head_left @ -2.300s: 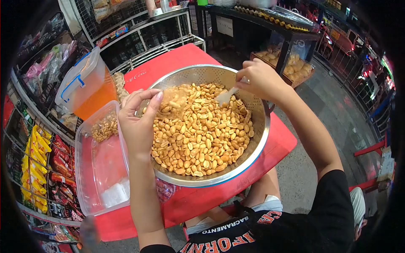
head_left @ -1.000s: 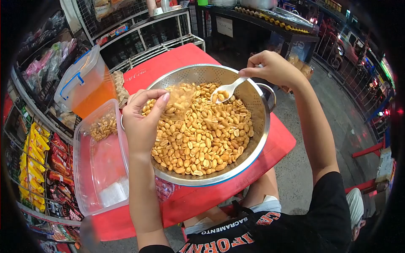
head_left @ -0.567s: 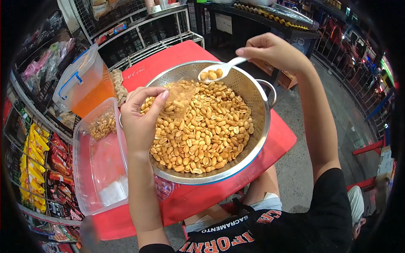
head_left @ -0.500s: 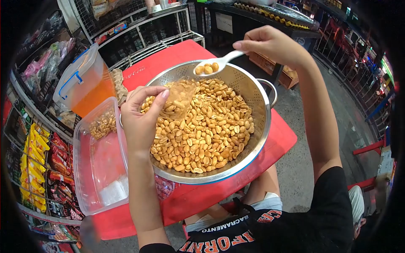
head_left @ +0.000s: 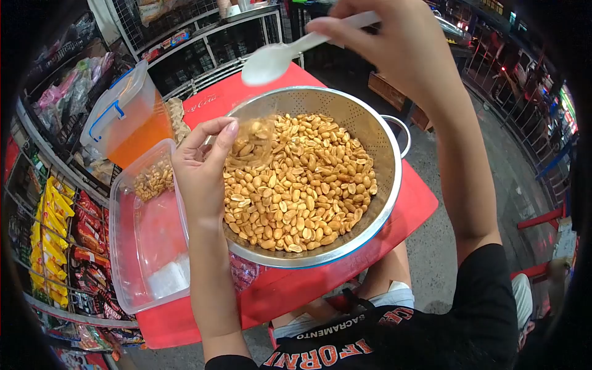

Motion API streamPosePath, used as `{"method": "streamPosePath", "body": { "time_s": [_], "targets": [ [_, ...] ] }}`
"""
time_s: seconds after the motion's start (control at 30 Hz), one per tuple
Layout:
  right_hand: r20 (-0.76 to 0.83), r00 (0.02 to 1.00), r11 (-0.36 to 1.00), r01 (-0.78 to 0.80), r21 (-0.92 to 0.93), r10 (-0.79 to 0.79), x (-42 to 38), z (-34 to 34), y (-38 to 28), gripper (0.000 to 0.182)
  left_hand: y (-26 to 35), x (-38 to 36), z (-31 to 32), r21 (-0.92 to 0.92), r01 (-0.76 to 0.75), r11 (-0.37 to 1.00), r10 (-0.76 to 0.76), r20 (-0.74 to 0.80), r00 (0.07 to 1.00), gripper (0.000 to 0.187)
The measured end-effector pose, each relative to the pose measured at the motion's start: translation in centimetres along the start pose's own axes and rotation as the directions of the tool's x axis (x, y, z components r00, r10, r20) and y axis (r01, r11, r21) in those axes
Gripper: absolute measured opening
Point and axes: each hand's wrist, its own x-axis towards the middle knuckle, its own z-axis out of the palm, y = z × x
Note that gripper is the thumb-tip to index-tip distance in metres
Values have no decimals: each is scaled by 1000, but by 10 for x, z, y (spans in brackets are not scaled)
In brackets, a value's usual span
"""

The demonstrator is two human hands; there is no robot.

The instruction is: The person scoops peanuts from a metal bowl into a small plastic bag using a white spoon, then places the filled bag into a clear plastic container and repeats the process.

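A metal colander point(head_left: 387, 216) full of peanuts point(head_left: 302, 191) stands on a red table point(head_left: 419, 197). Over its left side, my left hand point(head_left: 206, 151) pinches a small clear plastic bag point(head_left: 262, 145) with some peanuts in it. My right hand point(head_left: 388, 37) is raised above the far rim, its fingers closed round the handle of a white plastic spoon point(head_left: 268, 63). The spoon's bowl hangs above and beyond the bag, slightly blurred, and no peanuts show on it.
Left of the colander is a clear plastic tub point(head_left: 145, 246) with bagged peanuts point(head_left: 154, 180) and white plastic. Behind it stands a lidded container point(head_left: 139, 129) of orange liquid. Snack packets point(head_left: 52, 240) hang on a rack at the left.
My right hand has lifted the spoon up and to the left. The peanuts that lay on the spoon no longer show there. My left hand still pinches the bag.
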Motion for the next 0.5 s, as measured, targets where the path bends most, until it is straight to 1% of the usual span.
{"method": "streamPosePath", "body": {
  "time_s": [0.03, 0.07, 0.1, 0.13, 0.17, 0.2, 0.23, 0.27, 0.3, 0.33, 0.37, 0.4, 0.43, 0.47, 0.5],
  "targets": [
    [1, 1000, 1000, 3, 1, -3, 0, 7, 10, 17, 0, 0, -1, 9, -4, 1000, 4, -12, 1000, 14],
    [32, 999, 972, -46, 230, 40, -1, 20, 31, 32, 0, 0, -1, 18, -8, 1000, 8, -24, 1000, 14],
    [72, 995, 891, -99, 444, 75, -6, 31, 45, 47, 0, 0, -1, 17, -9, 1000, 9, -26, 1000, 14],
    [265, 948, 862, -280, 423, 177, -11, 35, 47, 48, -1, 0, -1, -8, -17, 1000, 17, -34, 999, 14],
    [386, 887, 700, -443, 561, 252, -21, 41, 43, 48, -1, 1, -1, -34, -27, 999, 26, -42, 999, 15],
    [433, 881, 638, -446, 628, 191, -28, 55, 44, 48, -2, 1, -1, -35, -30, 999, 28, -41, 999, 15],
    [471, 873, 569, -452, 688, 124, -34, 70, 42, 49, -3, 1, 0, -79, -46, 996, 42, -51, 998, 15],
    [531, 842, 531, -493, 690, 93, -40, 81, 39, 51, -3, 1, 0, -121, -64, 991, 57, -61, 997, 15],
    [587, 808, 492, -535, 687, 58, -45, 89, 31, 53, -2, 1, 0, -118, -67, 991, 61, -59, 996, 15],
    [605, 794, 424, -570, 704, 64, -48, 93, 21, 54, -1, 1, 0, -119, -66, 991, 59, -57, 997, 15],
    [676, 732, 319, -662, 678, 83, -48, 89, 13, 56, -1, 1, 0, -121, -63, 991, 57, -55, 997, 15],
    [773, 628, 133, -777, 616, 91, -49, 93, 14, 56, -1, 1, -1, -117, -65, 991, 59, -51, 997, 15],
    [856, 513, -56, -854, 517, 70, -49, 96, 15, 56, -1, 1, -1, -122, -58, 991, 51, -57, 997, 15],
    [855, 514, -57, -853, 518, 70, -50, 96, 14, 56, -1, 2, -1, -128, -51, 991, 43, -65, 997, 15],
    [855, 512, -91, -851, 518, 75, -51, 96, 12, 51, 0, 2, -1, -126, -51, 991, 44, -64, 997, 15]
  ]
}}
